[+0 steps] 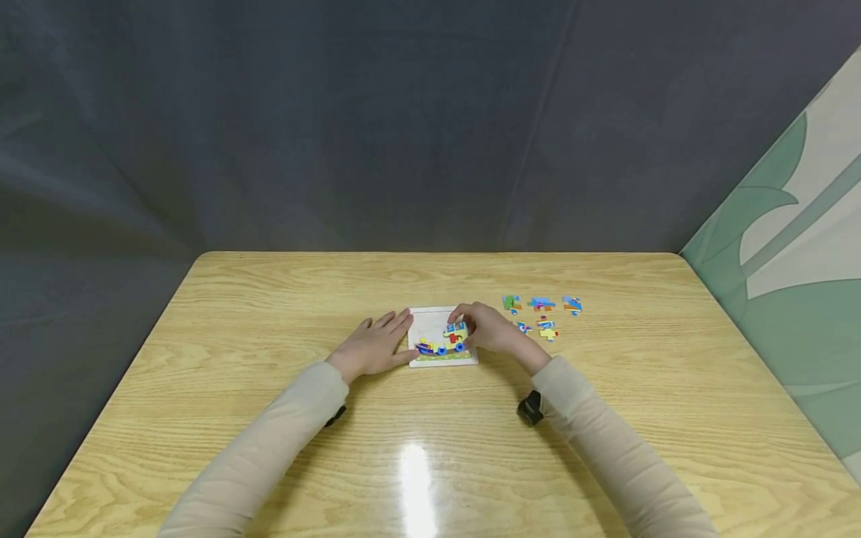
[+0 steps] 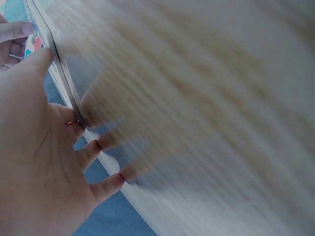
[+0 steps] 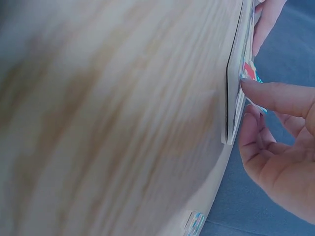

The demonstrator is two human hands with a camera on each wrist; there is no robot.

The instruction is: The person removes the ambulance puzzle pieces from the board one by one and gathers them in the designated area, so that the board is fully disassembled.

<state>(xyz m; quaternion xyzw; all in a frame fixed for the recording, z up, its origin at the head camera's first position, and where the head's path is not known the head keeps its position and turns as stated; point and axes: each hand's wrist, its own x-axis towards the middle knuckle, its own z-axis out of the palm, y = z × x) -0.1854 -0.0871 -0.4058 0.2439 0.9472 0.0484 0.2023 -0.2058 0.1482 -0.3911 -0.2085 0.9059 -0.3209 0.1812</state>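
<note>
A white-framed jigsaw puzzle tray (image 1: pixel 425 320) lies on the table, its lower part filled with a blue-wheeled vehicle picture. My left hand (image 1: pixel 373 349) rests at the tray's left side, fingers spread and thumb near the lower left corner; the left wrist view shows its palm (image 2: pixel 34 137). At the tray's right side, my right hand (image 1: pixel 492 327) pinches a jigsaw piece (image 1: pixel 455 329) with blue windows and a red patch. In the right wrist view, this piece (image 3: pixel 252 73) is tilted up at the tray edge (image 3: pixel 234 93), between thumb and fingers.
Several loose jigsaw pieces (image 1: pixel 541 304) lie in two rows to the right of the tray, beyond my right forearm. The wooden table (image 1: pixel 269 299) meets a dark curtain (image 1: pixel 430 149) at the back. A green and white patterned panel (image 1: pixel 794 261) borders the right side.
</note>
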